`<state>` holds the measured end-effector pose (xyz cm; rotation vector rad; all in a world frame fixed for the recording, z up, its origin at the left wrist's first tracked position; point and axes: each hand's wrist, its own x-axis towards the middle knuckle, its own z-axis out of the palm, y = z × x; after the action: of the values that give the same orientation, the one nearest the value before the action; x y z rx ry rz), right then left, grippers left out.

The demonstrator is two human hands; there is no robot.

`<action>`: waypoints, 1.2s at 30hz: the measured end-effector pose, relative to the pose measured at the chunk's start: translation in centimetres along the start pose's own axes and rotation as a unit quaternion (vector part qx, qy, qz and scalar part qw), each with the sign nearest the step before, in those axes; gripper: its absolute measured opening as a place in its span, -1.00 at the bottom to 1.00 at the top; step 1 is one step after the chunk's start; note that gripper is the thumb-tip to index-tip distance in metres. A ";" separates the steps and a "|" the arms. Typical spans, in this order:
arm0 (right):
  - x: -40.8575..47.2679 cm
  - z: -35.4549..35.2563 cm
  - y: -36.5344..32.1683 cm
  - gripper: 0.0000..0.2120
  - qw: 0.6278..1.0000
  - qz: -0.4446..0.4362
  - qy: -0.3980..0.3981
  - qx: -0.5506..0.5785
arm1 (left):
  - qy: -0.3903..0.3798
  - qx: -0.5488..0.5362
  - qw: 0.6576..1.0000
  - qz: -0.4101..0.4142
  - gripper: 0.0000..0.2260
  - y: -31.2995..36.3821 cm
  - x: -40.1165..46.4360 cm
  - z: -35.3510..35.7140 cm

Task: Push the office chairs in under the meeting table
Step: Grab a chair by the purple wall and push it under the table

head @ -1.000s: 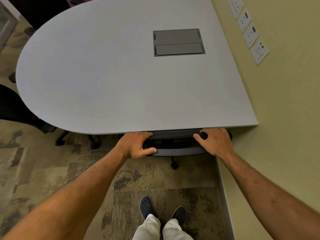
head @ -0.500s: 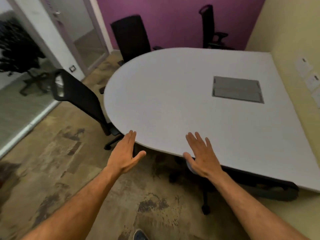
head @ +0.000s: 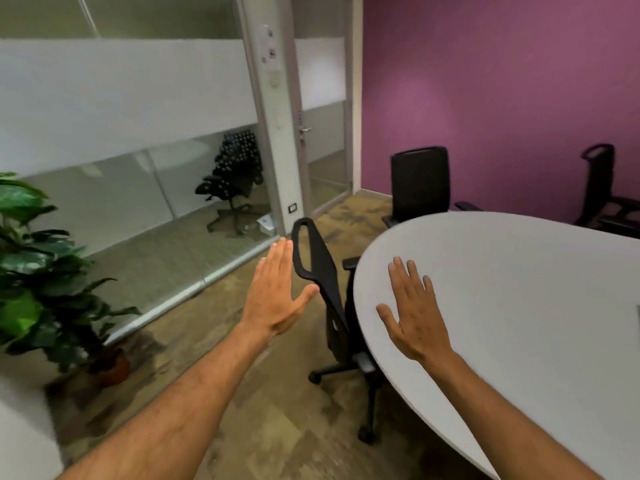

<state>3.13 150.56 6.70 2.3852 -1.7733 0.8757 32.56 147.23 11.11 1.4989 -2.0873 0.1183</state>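
A grey rounded meeting table fills the right side. A black office chair stands at its curved left edge, seen side-on, its seat partly under the top and its backrest leaning away. My left hand is raised with straight fingers just left of that backrest, holding nothing. My right hand is flat and spread over the table's left edge, also holding nothing. A second black chair stands at the table's far end, and a third chair at the far right by the purple wall.
A glass partition with a frosted band runs along the left, with a door frame beside it. A potted green plant stands at the left. Patterned carpet lies between me and the nearest chair.
Both hands let go of the chair pushed under the table by the yellow wall. The view has swung left, and both hands now reach open toward the chair at the curved edge.
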 end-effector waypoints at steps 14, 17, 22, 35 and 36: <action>35.6 11.4 -5.7 -0.30 0.989 -0.086 0.099 0.064 | 0.086 0.028 0.996 0.015 -0.19 -17.1 24.1 0.5; 41.4 14.5 -6.8 -0.30 0.989 -0.091 0.101 0.064 | 0.106 0.025 0.994 -0.014 -0.21 -21.8 28.6 0.8; 51.9 21.8 -8.0 -0.29 0.989 -0.084 0.107 0.059 | 0.089 0.032 0.995 -0.020 -0.20 -31.9 35.8 4.2; 73.0 39.3 -6.2 -0.27 0.985 0.105 0.139 0.012 | 0.000 -0.054 0.994 0.099 -0.20 -54.8 61.1 14.3; 74.2 39.9 -5.3 -0.27 0.982 0.116 0.146 0.002 | -0.004 -0.066 0.992 0.111 -0.19 -55.4 63.5 15.3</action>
<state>38.02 73.68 8.81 1.9511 -1.9484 1.1848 62.47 67.16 15.60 1.1897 -2.2166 0.0563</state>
